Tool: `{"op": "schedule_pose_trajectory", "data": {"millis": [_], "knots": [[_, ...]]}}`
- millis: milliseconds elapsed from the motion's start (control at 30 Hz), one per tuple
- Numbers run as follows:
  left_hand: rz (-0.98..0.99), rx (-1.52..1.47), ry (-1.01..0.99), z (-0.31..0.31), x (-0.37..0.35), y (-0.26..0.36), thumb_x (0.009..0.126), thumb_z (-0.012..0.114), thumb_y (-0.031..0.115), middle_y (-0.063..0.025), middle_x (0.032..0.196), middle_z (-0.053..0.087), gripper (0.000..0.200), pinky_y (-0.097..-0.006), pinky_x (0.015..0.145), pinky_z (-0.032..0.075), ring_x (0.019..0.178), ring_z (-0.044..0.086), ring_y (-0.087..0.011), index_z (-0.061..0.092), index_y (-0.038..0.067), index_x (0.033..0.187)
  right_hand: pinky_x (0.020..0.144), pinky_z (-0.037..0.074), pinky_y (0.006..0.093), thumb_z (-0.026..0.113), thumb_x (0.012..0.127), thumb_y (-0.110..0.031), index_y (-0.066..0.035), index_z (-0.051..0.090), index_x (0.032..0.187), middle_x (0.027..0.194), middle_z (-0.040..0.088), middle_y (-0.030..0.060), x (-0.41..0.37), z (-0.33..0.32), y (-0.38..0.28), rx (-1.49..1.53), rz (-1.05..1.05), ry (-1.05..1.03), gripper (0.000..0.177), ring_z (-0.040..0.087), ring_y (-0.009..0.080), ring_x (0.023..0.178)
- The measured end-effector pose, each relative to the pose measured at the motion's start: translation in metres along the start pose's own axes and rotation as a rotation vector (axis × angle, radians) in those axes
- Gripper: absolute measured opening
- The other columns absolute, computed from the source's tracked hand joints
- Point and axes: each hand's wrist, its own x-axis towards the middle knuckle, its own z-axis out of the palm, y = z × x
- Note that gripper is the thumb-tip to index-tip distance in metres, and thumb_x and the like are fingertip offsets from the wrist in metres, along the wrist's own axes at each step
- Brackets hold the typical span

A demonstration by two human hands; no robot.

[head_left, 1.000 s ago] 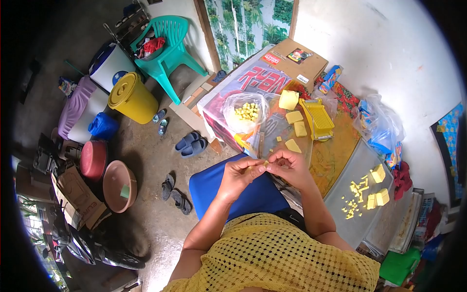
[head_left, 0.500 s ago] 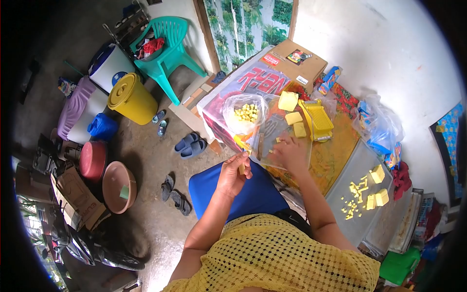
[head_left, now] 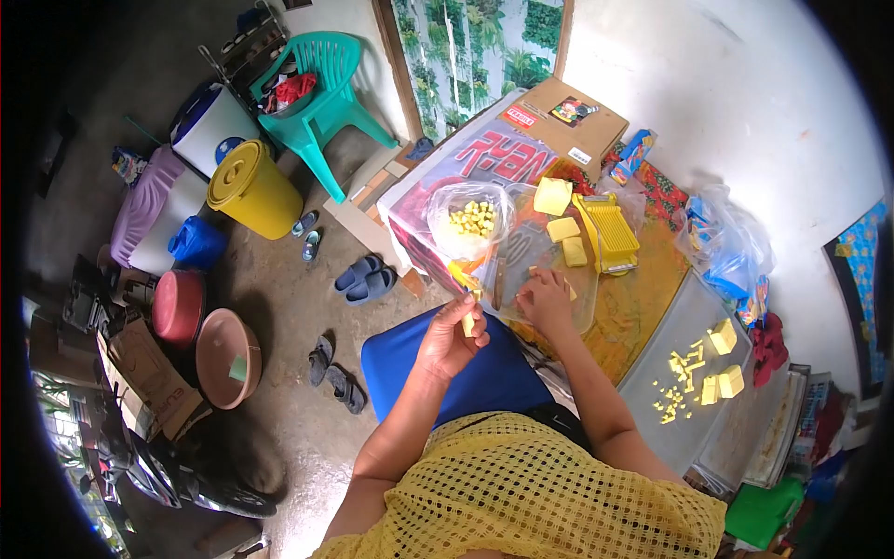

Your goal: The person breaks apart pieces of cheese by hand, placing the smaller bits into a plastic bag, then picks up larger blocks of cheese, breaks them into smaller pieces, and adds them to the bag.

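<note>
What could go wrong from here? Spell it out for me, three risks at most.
One: the yellow strip in the left hand hangs over the blue surface, so a loosened grip might drop it there.
Two: the clear container of yellow cubes sits just beyond that hand; a careless knock could spill some.
Three: loose yellow bits lie near the right arm; an outward swing might scatter them.
</note>
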Motion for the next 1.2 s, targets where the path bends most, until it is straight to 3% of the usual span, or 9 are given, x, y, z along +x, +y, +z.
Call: {"op": "schedule_pose_trajectory", "data": {"millis": [33, 167, 233, 333, 533, 933, 1200], "knots": [[-0.001, 0.004, -0.004, 0.001, -0.001, 0.0, 0.083, 0.068, 0.021, 0.0011, 0.071, 0.057, 0.018, -0.0278, 0.052, 0.039, 0.058, 0.048, -0.0123, 0.06, 0.01, 0.095, 0.09, 0.039, 0.0394, 0.073, 0.068, -0.015, -0.013, 0.067, 0.08, 0.108, 0.058, 0.0081, 0.0, 0.0, 0.0, -0.005, -0.016, 0.016, 0.014, 0.051, 0.0281, 0.105], [0.025, 0.032, -0.022, 0.001, -0.002, 0.0, 0.083, 0.068, 0.02, 0.0013, 0.071, 0.057, 0.019, -0.0278, 0.052, 0.039, 0.059, 0.049, -0.0124, 0.061, 0.01, 0.097, 0.086, 0.044, 0.0316, 0.073, 0.074, -0.011, -0.007, 0.067, 0.086, 0.104, 0.059, 0.007, 0.006, -0.019, -0.02, 1.035, 0.402, -0.2, 0.014, 0.056, 0.0187, 0.096], [0.038, 0.059, -0.03, 0.003, -0.003, -0.002, 0.082, 0.068, 0.02, 0.0011, 0.071, 0.057, 0.019, -0.0279, 0.052, 0.039, 0.059, 0.049, -0.0124, 0.061, 0.01, 0.097, 0.083, 0.045, 0.0276, 0.072, 0.078, -0.008, -0.003, 0.066, 0.088, 0.102, 0.058, 0.0058, 0.013, -0.073, -0.065, 1.464, 0.56, -0.329, 0.013, 0.057, 0.0137, 0.093], [0.046, 0.104, -0.052, 0.014, -0.006, -0.001, 0.082, 0.069, 0.018, 0.0001, 0.071, 0.057, 0.018, -0.0281, 0.052, 0.04, 0.058, 0.051, -0.0125, 0.062, 0.01, 0.096, 0.082, 0.045, 0.0263, 0.068, 0.081, -0.004, 0.001, 0.064, 0.089, 0.102, 0.057, 0.0039, 0.01, -0.08, -0.082, 1.458, 0.3, -0.338, 0.01, 0.055, 0.0105, 0.094], [0.099, 0.135, -0.092, 0.028, -0.018, 0.0, 0.082, 0.069, 0.014, -0.002, 0.069, 0.057, 0.016, -0.0283, 0.051, 0.04, 0.056, 0.051, -0.0123, 0.063, 0.008, 0.096, 0.082, 0.045, 0.0264, 0.067, 0.082, -0.003, 0.001, 0.064, 0.091, 0.101, 0.056, 0.0041, 0.009, -0.084, -0.088, 1.45, 0.228, -0.366, 0.011, 0.055, 0.0117, 0.094], [0.143, 0.221, -0.116, 0.032, -0.022, -0.001, 0.082, 0.069, 0.012, -0.0025, 0.064, 0.056, 0.013, -0.0283, 0.051, 0.041, 0.055, 0.051, -0.0119, 0.064, 0.009, 0.094, 0.077, 0.048, 0.0272, 0.066, 0.084, -0.004, 0.0, 0.061, 0.094, 0.101, 0.055, 0.0041, 0.004, -0.086, -0.093, 1.611, 0.259, -0.402, 0.012, 0.058, 0.0118, 0.082], [0.125, 0.277, -0.13, 0.032, -0.025, 0.001, 0.082, 0.069, 0.014, -0.0025, 0.065, 0.057, 0.016, -0.0277, 0.051, 0.043, 0.054, 0.052, -0.0117, 0.064, 0.006, 0.094, 0.085, 0.044, 0.0282, 0.064, 0.086, -0.005, -0.004, 0.054, 0.112, 0.101, 0.055, 0.0025, 0.0, -0.091, -0.106, 1.625, 0.288, -0.358, 0.029, 0.054, 0.011, 0.094]]}}
